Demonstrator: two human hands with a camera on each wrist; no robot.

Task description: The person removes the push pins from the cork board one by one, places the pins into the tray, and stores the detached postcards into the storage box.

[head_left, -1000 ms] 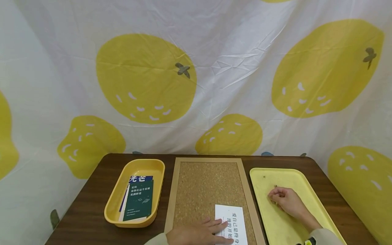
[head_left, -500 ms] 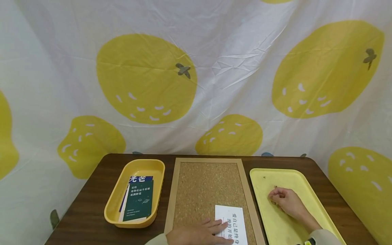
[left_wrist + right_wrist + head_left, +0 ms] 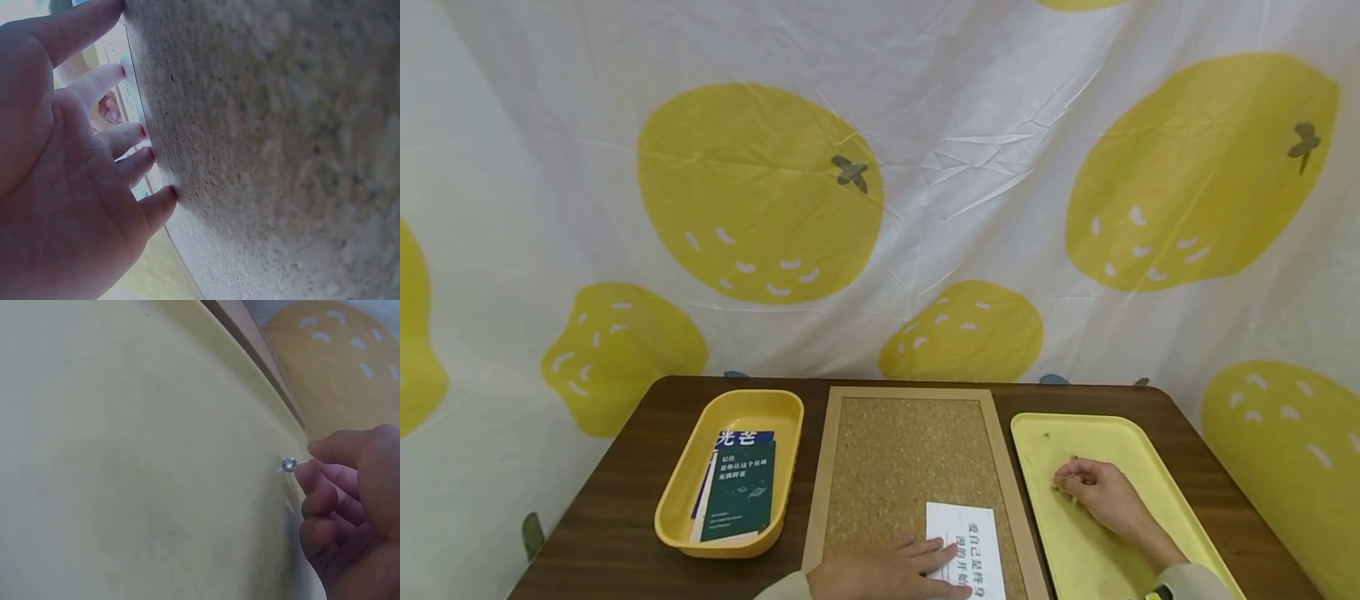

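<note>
In the head view my left hand [image 3: 891, 572] lies with spread fingers on a white card [image 3: 967, 546] printed with dark Chinese characters. This card rests on the framed corkboard [image 3: 917, 458]. The left wrist view shows the same hand [image 3: 81, 150] with its fingertips reaching to the board's surface. Over the yellow tray [image 3: 1120, 550], my right hand [image 3: 1105, 493] has curled fingers, with thumb and index tips close together. At those tips the right wrist view shows a small shiny round-headed push pin [image 3: 289, 464], which the right hand [image 3: 356, 506] appears to pinch; its shaft is hard to make out.
Left of the board, a yellow-orange basket [image 3: 670, 508] holds a dark green card [image 3: 741, 492] over a blue one [image 3: 760, 437]. Tiny dark specks, perhaps pins, lie toward the tray's far end. Behind the brown table [image 3: 610, 517] hangs a lemon-print curtain [image 3: 962, 208].
My right hand's fingertips have shifted very slightly to the left over the tray. The left hand and the white card stay in place.
</note>
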